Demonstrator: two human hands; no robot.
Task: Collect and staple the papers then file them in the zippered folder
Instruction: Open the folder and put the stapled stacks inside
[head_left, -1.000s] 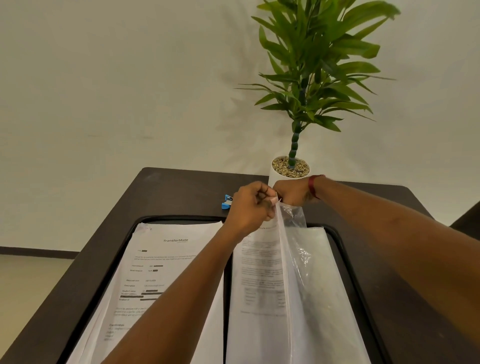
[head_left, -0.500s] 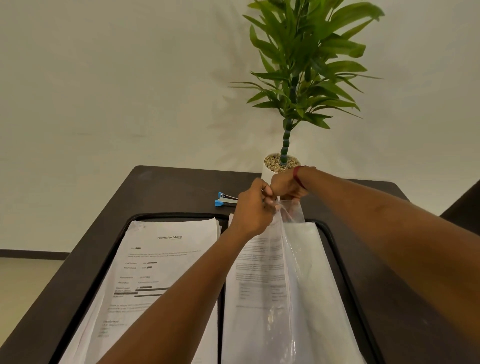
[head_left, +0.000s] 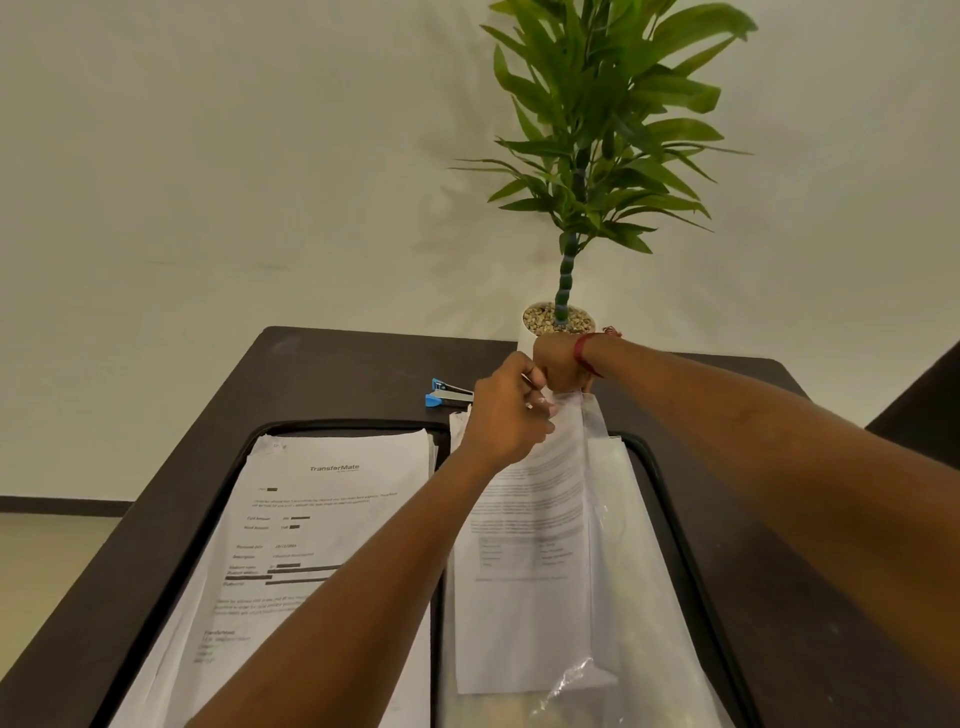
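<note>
A black zippered folder lies open on the dark table. A stack of printed papers fills its left half. On the right half a printed sheet lies partly inside a clear plastic sleeve. My left hand pinches the top edge of the sleeve and sheet. My right hand, with a red thread at the wrist, grips the sleeve's top corner just behind it. A blue stapler rests on the table beyond the folder.
A white pot with pebbles and a tall green plant stands at the table's far edge, right behind my hands. A pale wall rises behind. A dark chair back shows at the right.
The view has tilted slightly and the stapler is now more exposed. Both hands stay at the sleeve's top edge, and the sleeve has settled lower and flatter over the sheet.
</note>
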